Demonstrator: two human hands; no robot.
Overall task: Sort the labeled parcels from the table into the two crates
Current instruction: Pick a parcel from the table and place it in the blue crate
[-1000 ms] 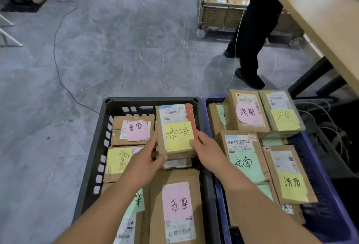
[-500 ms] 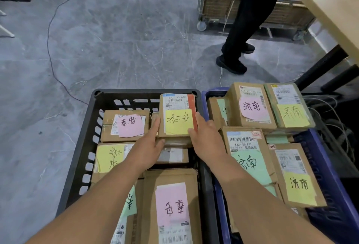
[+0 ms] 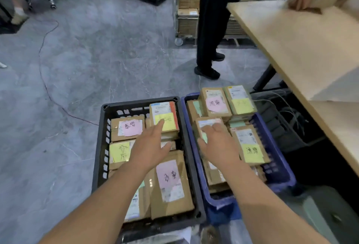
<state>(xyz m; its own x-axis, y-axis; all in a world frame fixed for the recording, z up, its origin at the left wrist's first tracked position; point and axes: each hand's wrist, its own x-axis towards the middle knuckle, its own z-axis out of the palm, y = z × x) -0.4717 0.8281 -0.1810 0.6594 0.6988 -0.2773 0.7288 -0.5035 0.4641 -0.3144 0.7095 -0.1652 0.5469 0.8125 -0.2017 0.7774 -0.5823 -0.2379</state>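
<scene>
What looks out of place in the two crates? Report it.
The blue plastic crate is overfilled: at its far end, the brown cardboard parcel with a pink note and its neighbour with a yellow note sit stacked above the rim. Nothing looks spilled or torn.

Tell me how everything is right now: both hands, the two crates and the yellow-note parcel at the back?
Left hand, open, fingers straight, over the black crate.
Right hand, open, over parcels in the blue crate.
Black crate, nearly full of parcels.
Blue crate, piled above its rim.
Yellow-note parcel, lying on top, not gripped.
</scene>
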